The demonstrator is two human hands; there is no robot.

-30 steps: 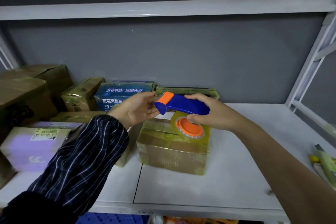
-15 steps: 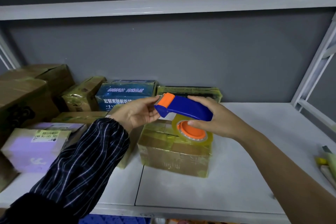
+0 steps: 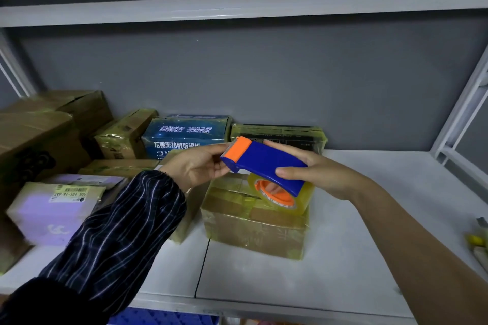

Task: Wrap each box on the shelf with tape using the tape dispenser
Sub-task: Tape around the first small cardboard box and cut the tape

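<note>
The right hand (image 3: 317,173) grips the tape dispenser (image 3: 266,163), axis 10-to-4 o'clock; the left hand (image 3: 195,166) pinches its orange tip; the box (image 3: 253,229) lies beneath, at 6 o'clock.

R hand (image 3: 320,175) is gripping blue tape dispenser (image 3: 264,163) above taped box (image 3: 253,229) on shelf (image 3: 369,258); L hand (image 3: 196,166) is pinching its orange end.
</note>
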